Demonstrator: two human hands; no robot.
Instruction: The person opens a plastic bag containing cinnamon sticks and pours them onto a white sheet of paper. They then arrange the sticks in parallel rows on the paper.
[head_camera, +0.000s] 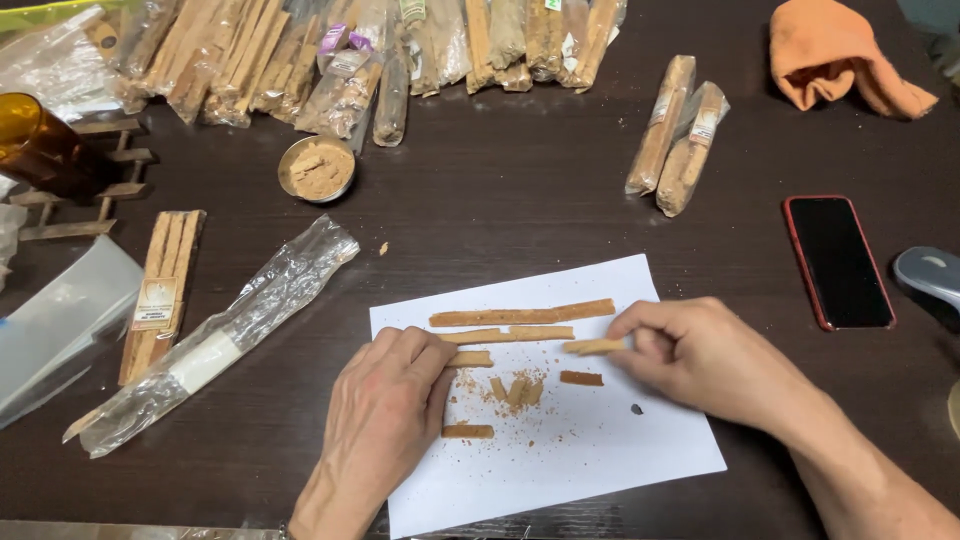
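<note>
dark brown wooden surface (520, 200), seen from above, crowded along the far edge. white paper sheet (590, 450) lying near the front, dusted with tan crumbs. on the sheet: long wood strip (520, 316), a shorter strip (510, 335) just below it, small cut bits (515, 388) around the middle, one short piece (581, 378) to the right, another (468, 431) by the left hand. left hand (385, 420) resting knuckles-up on the sheet's left edge, grip narrow, fingertips touching a short wood piece (470, 359); pinched or merely pressed, cannot tell. right hand (700, 360) over the sheet's right edge, grip closed on a small wood sliver (593, 346) between thumb and forefinger.

further back: row of bagged wood sticks (340, 50) along the far edge, two more wrapped bundles (678, 135) apart to the right, small round tin of tan powder (317, 168). left side: empty clear sleeve (220, 335), labelled stick bundle (160, 290), amber glass bottle (40, 150) on a little wooden rack (90, 190). right side: orange cloth (845, 60), dark phone in a red case (838, 262), screen off.
</note>
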